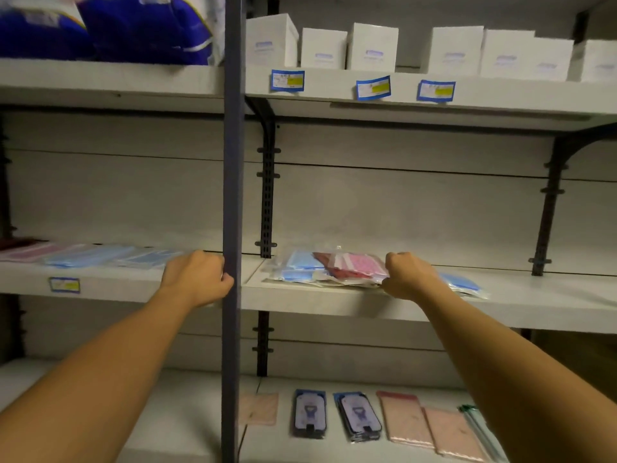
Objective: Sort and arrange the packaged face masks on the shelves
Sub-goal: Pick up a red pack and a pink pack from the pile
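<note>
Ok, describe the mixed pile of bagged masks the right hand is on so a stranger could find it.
Start at the dark blue upright post and go right along the white middle shelf. The heap of clear-bagged face masks lies just past it, its front corner pinched by the right hand. It alone mixes blue, red and pink packs.

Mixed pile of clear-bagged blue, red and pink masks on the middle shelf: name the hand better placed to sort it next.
Right. The right hand already pinches the mixed pile of bagged masks at its right edge, while the left hand curls around the dark upright post, left of it.
</note>
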`<action>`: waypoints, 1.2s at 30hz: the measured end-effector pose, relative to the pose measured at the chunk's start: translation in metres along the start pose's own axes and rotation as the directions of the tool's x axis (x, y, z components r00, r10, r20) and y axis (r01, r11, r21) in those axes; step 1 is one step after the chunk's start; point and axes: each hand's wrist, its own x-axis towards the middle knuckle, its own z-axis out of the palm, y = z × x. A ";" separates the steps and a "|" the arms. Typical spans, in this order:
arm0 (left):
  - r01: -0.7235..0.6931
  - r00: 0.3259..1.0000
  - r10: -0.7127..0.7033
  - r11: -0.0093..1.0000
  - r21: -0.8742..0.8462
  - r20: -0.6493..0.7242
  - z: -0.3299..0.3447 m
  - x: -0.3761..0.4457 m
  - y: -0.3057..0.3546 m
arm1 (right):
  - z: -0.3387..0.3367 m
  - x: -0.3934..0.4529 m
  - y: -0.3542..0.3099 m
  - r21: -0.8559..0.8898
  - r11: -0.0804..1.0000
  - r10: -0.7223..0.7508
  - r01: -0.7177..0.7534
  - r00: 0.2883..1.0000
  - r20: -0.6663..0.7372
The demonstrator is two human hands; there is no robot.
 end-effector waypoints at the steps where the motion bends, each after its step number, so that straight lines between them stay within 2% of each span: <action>1: -0.002 1.000 0.002 1.000 -0.005 0.003 -0.003 -0.001 0.006 | 0.000 0.000 0.003 0.006 1.000 -0.003 0.003 1.000 0.004; 8: -0.059 0.998 0.059 0.998 -0.016 0.010 -0.007 0.008 0.044 | 0.004 0.006 0.022 0.026 0.999 -0.023 0.023 0.999 0.025; 14: -0.053 0.998 0.056 0.974 -0.219 0.010 0.007 0.039 0.087 | 0.017 0.023 0.038 0.068 0.998 -0.017 0.015 1.000 0.026; 18: -0.073 0.997 0.080 0.958 -0.278 0.012 0.021 0.065 0.108 | 0.024 0.042 0.046 0.119 0.993 0.012 -0.015 1.000 0.025; 26: 0.017 0.992 0.014 0.969 -0.246 0.125 0.047 0.125 0.134 | 0.028 0.094 0.059 0.156 0.987 0.047 -0.046 0.999 -0.004; 32: 0.019 0.981 0.015 0.985 -0.173 0.193 0.075 0.156 0.154 | 0.050 0.124 0.068 0.227 0.970 0.082 -0.090 0.996 0.045; 36: 0.072 0.974 -0.026 0.978 -0.196 0.225 0.090 0.176 0.168 | 0.065 0.142 0.072 0.254 0.963 0.070 -0.087 0.995 0.073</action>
